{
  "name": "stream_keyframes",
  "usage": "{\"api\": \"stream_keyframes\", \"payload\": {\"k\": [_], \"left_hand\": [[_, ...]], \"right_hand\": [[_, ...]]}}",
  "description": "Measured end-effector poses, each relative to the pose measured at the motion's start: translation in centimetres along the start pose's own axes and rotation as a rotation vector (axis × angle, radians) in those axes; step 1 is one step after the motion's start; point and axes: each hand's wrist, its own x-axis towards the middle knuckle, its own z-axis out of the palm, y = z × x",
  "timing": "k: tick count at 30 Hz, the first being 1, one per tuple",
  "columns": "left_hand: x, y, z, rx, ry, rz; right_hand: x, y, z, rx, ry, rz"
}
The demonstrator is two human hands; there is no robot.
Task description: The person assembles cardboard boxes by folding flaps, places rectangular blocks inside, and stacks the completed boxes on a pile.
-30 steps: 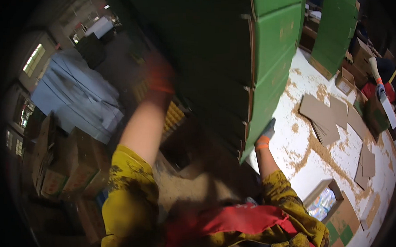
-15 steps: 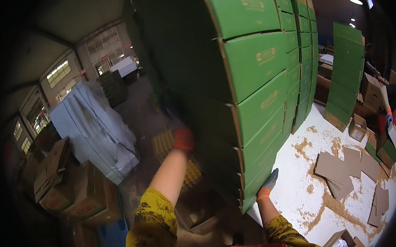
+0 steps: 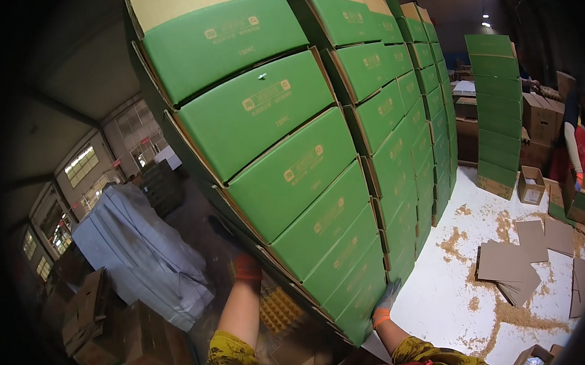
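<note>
A tall stack of green cardboard boxes [image 3: 285, 163] stands close in front of me and leans across the view. My left hand [image 3: 242, 263], in a dark glove with an orange cuff, is at the shadowed left side of this stack; its fingers are too dark to make out. Low on the right, my right hand [image 3: 387, 298], in a grey glove with an orange cuff, lies against the stack's lower front side with its fingers stretched out. More stacked green boxes [image 3: 381, 123] stand in a row just behind.
On the white table [image 3: 441, 293] are sawdust-like crumbs [image 3: 520, 316], flat cardboard sheets [image 3: 505, 264] and a small open carton [image 3: 531, 186]. Another green stack [image 3: 497, 121] stands farther right, near a co-worker's arm [image 3: 573, 150]. At left are a plastic-wrapped pile [image 3: 139, 254], brown cartons [image 3: 136, 346] and yellow egg trays [image 3: 282, 310].
The near green stack now shows its front broadly, where its dark side filled the middle before. It reaches farther left in view. Both hands stay at its sides.
</note>
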Motion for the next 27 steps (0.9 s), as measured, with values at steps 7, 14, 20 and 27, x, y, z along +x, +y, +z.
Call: {"api": "stream_keyframes", "payload": {"k": [7, 14, 20, 27], "left_hand": [[-1.8, 0.4, -0.7, 0.066, -0.274, -0.008], [-1.7, 6.7, 0.5, -0.148, -0.196, -0.016], [-3.7, -3.1, 1.1, 0.135, -0.224, -0.047], [-2.7, -5.9, 3.0, 0.418, -0.036, -0.108]], "right_hand": [[0.8, -2.9, -1.4, -0.104, -0.003, -0.011], [-3.8, -40.1, 20.0, -0.209, -0.509, -0.822], [-9.5, -55.0, 41.3, -0.192, -0.847, -1.535], [-10.4, -59.4, 47.7, -0.827, -0.632, -1.978]]}}
